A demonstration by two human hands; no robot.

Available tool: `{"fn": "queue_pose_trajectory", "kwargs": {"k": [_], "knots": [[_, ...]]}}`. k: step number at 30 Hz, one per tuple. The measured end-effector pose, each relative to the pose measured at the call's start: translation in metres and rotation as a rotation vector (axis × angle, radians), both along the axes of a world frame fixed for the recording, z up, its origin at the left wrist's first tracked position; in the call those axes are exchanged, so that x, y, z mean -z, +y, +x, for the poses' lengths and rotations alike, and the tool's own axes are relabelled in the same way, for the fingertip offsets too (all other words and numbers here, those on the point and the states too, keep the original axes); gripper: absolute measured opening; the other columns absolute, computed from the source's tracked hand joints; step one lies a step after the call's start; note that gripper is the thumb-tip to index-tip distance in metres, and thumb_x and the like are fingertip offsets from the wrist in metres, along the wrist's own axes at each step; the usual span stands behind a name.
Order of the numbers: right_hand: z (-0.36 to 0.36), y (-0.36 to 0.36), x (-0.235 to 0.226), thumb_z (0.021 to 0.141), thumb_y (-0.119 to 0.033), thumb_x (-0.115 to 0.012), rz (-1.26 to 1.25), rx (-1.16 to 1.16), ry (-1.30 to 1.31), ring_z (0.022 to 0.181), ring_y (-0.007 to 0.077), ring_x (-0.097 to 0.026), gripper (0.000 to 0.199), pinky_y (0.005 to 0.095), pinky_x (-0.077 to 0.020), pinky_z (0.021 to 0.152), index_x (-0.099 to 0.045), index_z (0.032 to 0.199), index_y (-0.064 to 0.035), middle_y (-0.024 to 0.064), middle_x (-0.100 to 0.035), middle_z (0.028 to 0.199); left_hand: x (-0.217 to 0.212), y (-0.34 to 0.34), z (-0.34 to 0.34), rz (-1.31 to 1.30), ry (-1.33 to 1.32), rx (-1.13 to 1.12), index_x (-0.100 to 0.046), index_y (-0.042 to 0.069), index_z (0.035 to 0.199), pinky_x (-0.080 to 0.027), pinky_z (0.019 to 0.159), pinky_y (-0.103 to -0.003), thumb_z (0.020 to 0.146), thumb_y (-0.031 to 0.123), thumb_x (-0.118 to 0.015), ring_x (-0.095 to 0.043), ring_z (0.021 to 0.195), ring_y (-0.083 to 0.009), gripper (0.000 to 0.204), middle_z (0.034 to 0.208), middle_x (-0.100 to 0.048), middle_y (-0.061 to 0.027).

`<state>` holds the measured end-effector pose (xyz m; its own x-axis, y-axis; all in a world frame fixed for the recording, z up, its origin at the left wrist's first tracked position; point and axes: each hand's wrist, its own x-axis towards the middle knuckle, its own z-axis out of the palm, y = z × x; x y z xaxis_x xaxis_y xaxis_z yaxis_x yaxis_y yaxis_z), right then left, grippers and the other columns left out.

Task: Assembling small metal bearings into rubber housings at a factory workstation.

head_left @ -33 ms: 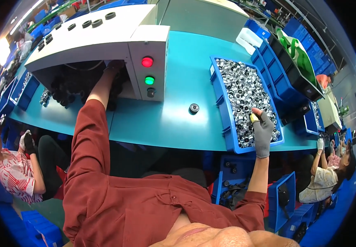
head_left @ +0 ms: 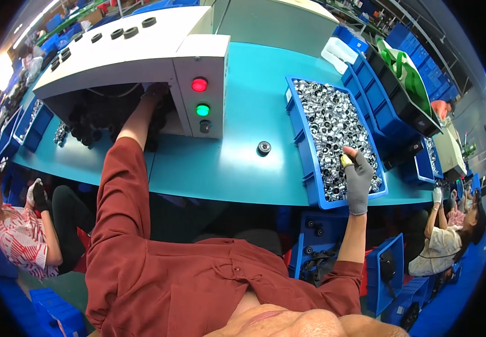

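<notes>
Your gloved right hand pinches a small part over the bin; left hand inside the machine, grip unseen.

Red lamp above green lamp on the panel; black knob on the teal table.

A small white label is seen on the far left corner of the blue parts bin. A green-and-white bag is laid in the black bin at right. No screens are seen.
</notes>
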<state>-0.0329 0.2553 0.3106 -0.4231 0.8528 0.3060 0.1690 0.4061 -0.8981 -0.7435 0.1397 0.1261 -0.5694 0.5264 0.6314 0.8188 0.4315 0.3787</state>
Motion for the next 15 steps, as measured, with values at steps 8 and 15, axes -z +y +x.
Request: {"fn": "queue_pose_trajectory", "kwargs": {"k": [8,15], "knots": [[0.015,0.007,0.015,0.093,0.003,-0.057,0.006,0.056,-0.011,0.075,0.0012,-0.052,0.027,0.0177,-0.0413,0.065,-0.069,0.118,0.0003,-0.0032,-0.064,0.093,-0.054,0.013,0.102,-0.723,0.354,-0.088,-0.049,0.006,0.142,-0.027,0.118,-0.049,0.101,0.046,-0.042,-0.041,0.138,-0.0346,0.058,0.149,-0.047,-0.013],[-0.003,0.015,0.006,0.093,0.003,-0.057,0.028,-0.082,0.014,0.079,0.0025,-0.056,0.028,0.0185,-0.0451,0.069,-0.069,0.118,0.0008,-0.0008,-0.067,0.097,-0.042,-0.049,0.06,0.028,-0.143,0.334,-0.051,0.001,0.137,-0.047,0.102,-0.043,0.097,0.019,-0.053,-0.056,0.12,-0.0325,0.044,0.138,-0.055,-0.0178]]}}
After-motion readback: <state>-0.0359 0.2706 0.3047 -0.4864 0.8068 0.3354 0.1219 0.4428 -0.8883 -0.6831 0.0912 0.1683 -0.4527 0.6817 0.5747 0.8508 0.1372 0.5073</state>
